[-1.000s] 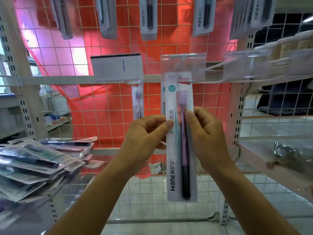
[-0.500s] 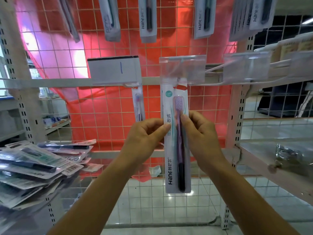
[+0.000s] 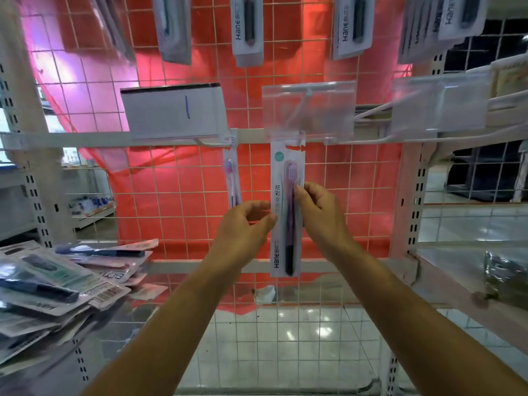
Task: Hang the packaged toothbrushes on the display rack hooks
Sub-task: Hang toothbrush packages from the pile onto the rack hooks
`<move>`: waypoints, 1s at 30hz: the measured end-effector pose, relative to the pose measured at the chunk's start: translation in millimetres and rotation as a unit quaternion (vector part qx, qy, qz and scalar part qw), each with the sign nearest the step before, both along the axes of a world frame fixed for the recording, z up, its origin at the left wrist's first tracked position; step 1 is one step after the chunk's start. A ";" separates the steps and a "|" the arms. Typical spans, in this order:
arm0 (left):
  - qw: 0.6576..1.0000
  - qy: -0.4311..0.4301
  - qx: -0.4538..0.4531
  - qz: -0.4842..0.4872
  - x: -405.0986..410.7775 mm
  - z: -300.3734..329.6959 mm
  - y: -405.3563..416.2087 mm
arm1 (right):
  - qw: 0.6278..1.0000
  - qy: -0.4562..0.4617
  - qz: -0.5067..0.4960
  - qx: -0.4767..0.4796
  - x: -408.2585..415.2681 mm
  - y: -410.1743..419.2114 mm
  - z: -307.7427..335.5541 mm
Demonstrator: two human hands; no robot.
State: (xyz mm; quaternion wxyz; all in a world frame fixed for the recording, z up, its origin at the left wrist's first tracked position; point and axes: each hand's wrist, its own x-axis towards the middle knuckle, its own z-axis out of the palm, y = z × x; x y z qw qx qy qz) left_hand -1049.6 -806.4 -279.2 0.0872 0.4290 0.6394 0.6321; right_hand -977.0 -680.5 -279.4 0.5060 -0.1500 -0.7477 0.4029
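Observation:
A packaged purple toothbrush [image 3: 287,247] hangs upright in front of the red wire grid, its top tucked under a clear label holder [image 3: 308,110] on a middle hook. My left hand [image 3: 245,227] pinches the pack's left edge with thumb and fingers. My right hand [image 3: 321,212] pinches its right edge near the brush head. Another pack [image 3: 232,181] hangs on the hook to the left, under a white label holder [image 3: 174,110]. A heap of several packaged toothbrushes [image 3: 60,278] lies on the shelf at the lower left.
More packs [image 3: 247,27] hang from the upper row of hooks. Clear label holders [image 3: 440,104] on bare hooks stick out at the right. White rack uprights [image 3: 411,201] frame the grid. A shelf at the right carries a shiny wrapped object [image 3: 505,278].
Both hands have pushed the pack away from me and upward toward the grid, so its top now sits under the clear label holder. The view has tilted up slightly.

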 end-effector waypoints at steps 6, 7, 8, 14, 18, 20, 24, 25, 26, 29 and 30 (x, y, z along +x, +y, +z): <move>1.000 -0.009 -0.018 0.023 -11.1 1.8 21.7 | 0.999 -0.035 0.000 -0.022 -17.8 24.1 2.0; 0.999 -0.014 -0.018 0.022 -12.5 1.5 23.6 | 0.999 -0.034 -0.003 -0.023 -18.8 25.9 2.3; 0.999 -0.015 -0.022 0.019 -13.8 0.9 25.2 | 0.999 -0.036 -0.007 -0.024 -19.7 27.6 2.0; 0.998 -0.019 -0.065 0.016 -17.6 0.3 29.0 | 0.998 -0.051 -0.043 -0.022 -21.0 34.1 3.0; 0.996 -0.019 -0.091 0.019 -14.6 6.3 28.9 | 0.993 -0.088 -0.049 -0.062 -20.4 32.6 1.0; 0.994 -0.029 -0.105 0.019 -11.4 10.4 27.7 | 0.987 -0.106 -0.058 -0.107 -14.6 30.5 -5.0; 0.980 -0.066 -0.172 0.071 -2.3 16.0 17.7 | 0.969 -0.133 -0.100 -0.181 8.7 12.9 -22.1; 0.977 -0.066 -0.190 0.073 1.9 16.8 12.8 | 0.964 -0.149 -0.100 -0.197 15.8 3.1 -26.1; 0.975 -0.067 -0.199 0.070 6.6 18.0 7.4 | 0.958 -0.170 -0.096 -0.210 21.6 -6.3 -29.7; 0.971 -0.066 -0.217 0.072 25.6 29.0 -11.2 | 0.937 -0.241 -0.083 -0.237 36.9 -40.6 -23.7; 0.967 -0.057 -0.235 0.080 32.8 33.8 -17.2 | 0.934 -0.255 -0.085 -0.237 41.8 -52.3 -15.9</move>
